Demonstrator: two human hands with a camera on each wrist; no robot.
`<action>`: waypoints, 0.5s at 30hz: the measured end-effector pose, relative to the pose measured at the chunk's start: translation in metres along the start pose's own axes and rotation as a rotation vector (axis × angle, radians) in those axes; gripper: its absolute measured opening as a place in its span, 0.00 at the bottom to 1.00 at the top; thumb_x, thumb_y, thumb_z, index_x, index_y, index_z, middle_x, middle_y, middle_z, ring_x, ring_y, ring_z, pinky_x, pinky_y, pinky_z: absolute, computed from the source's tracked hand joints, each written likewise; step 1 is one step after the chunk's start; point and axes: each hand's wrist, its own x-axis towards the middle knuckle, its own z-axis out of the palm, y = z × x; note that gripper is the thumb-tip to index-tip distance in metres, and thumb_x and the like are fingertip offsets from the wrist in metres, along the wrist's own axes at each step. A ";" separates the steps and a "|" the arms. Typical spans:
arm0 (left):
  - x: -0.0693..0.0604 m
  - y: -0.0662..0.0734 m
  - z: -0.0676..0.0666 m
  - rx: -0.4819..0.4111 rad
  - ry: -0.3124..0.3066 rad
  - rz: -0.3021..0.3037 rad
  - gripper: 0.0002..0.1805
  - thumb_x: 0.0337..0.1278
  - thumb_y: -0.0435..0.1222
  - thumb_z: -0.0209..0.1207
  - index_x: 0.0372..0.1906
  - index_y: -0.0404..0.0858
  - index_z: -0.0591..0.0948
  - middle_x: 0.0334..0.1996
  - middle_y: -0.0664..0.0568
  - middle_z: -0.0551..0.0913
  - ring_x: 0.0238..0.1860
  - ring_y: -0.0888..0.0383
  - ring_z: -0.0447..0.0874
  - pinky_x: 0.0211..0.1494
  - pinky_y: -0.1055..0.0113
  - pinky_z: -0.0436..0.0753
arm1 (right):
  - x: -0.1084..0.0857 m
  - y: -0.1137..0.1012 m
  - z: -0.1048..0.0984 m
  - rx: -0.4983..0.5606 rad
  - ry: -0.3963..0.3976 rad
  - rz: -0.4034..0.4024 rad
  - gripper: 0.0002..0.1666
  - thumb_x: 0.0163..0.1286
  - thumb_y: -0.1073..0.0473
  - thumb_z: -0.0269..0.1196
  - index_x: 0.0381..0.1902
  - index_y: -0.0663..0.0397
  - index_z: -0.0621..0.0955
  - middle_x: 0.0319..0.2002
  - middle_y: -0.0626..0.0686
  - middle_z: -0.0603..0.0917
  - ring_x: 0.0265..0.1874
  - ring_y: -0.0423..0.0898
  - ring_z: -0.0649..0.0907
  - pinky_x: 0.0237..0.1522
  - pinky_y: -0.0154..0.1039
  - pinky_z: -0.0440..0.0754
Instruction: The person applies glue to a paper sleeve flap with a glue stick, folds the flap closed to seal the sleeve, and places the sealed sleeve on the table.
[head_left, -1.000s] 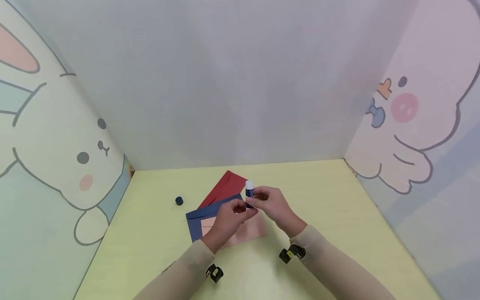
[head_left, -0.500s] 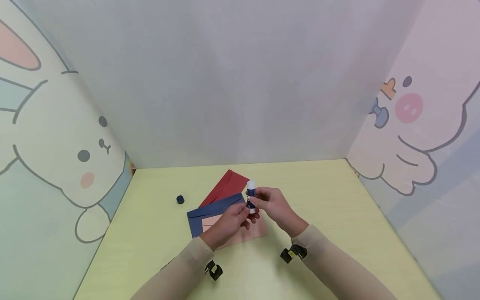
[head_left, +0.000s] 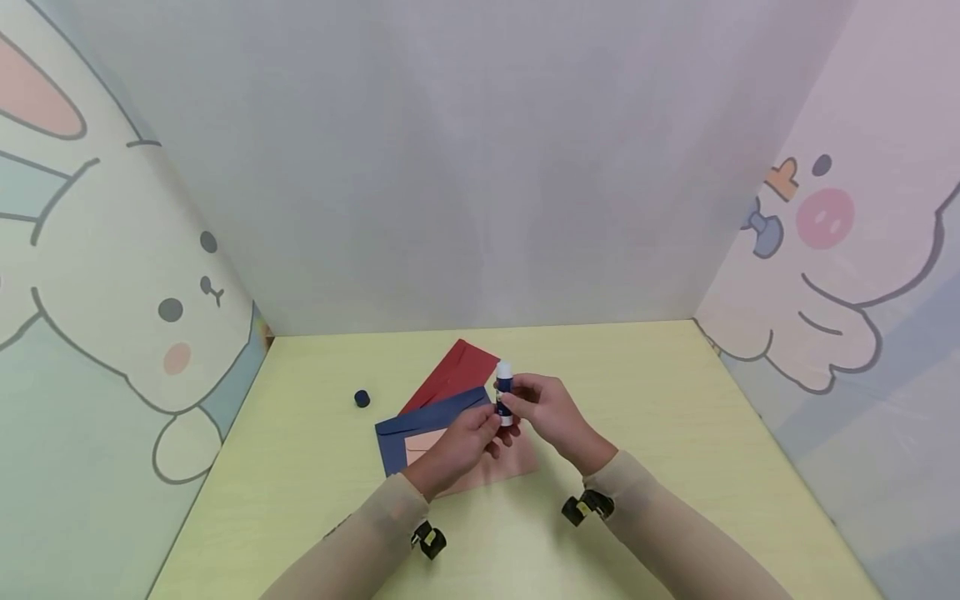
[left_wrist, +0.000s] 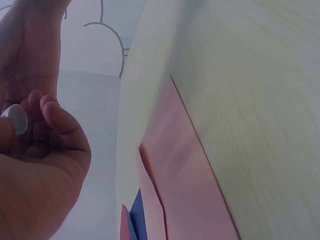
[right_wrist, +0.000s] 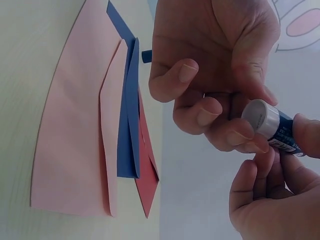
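A blue glue stick (head_left: 504, 387) with a white top stands roughly upright between both hands, above the envelopes. My right hand (head_left: 549, 414) pinches its blue barrel from the right. At its lower end, my left hand (head_left: 463, 442) holds the white base between thumb and curled fingers; the right wrist view shows that round base (right_wrist: 259, 118) facing the camera. Below the hands lie a pink envelope (head_left: 487, 471), a blue envelope (head_left: 393, 450) and a red envelope (head_left: 453, 373), overlapping. The left hand and forearm cover part of the pink one.
A small dark blue cap (head_left: 362, 398) sits on the pale yellow table (head_left: 300, 467), left of the envelopes. Behind the table rises a grey wall (head_left: 480, 167). Side walls with cartoon animals flank it, a rabbit (head_left: 135, 283) on the left.
My left hand has moved up and right from just below the glue stick and taken hold of its base. The white base has come into view. Over the last half second little differs.
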 end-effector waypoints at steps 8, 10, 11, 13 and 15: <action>-0.004 -0.002 0.006 0.196 0.196 0.071 0.21 0.97 0.47 0.58 0.72 0.37 0.86 0.62 0.37 0.90 0.59 0.52 0.86 0.58 0.62 0.87 | 0.001 0.003 0.000 -0.036 0.023 -0.023 0.18 0.90 0.65 0.67 0.68 0.70 0.89 0.61 0.70 0.93 0.51 0.46 0.90 0.55 0.30 0.88; -0.004 -0.002 0.009 0.281 0.295 0.086 0.20 0.91 0.51 0.65 0.65 0.40 0.89 0.57 0.43 0.91 0.58 0.53 0.86 0.56 0.64 0.87 | 0.000 0.004 0.001 -0.033 0.028 -0.020 0.17 0.90 0.65 0.67 0.68 0.70 0.89 0.61 0.69 0.94 0.52 0.45 0.90 0.55 0.30 0.88; -0.005 -0.002 0.011 0.324 0.347 0.092 0.19 0.87 0.53 0.69 0.62 0.43 0.90 0.55 0.47 0.91 0.57 0.54 0.86 0.55 0.65 0.87 | 0.000 0.003 0.001 -0.031 0.030 -0.021 0.17 0.90 0.64 0.68 0.67 0.70 0.89 0.61 0.69 0.94 0.52 0.45 0.90 0.54 0.30 0.88; -0.004 -0.001 0.015 0.387 0.430 0.103 0.19 0.81 0.54 0.74 0.56 0.44 0.89 0.52 0.49 0.91 0.54 0.56 0.86 0.52 0.67 0.87 | 0.000 0.003 0.002 -0.022 0.038 -0.015 0.17 0.89 0.64 0.68 0.66 0.69 0.90 0.59 0.69 0.94 0.51 0.46 0.89 0.53 0.30 0.88; -0.004 0.000 0.020 0.432 0.492 0.106 0.19 0.77 0.53 0.78 0.51 0.43 0.88 0.49 0.48 0.91 0.51 0.57 0.86 0.49 0.69 0.87 | 0.000 0.004 0.003 -0.016 0.045 -0.007 0.16 0.89 0.64 0.69 0.66 0.68 0.90 0.59 0.68 0.94 0.50 0.46 0.89 0.53 0.30 0.88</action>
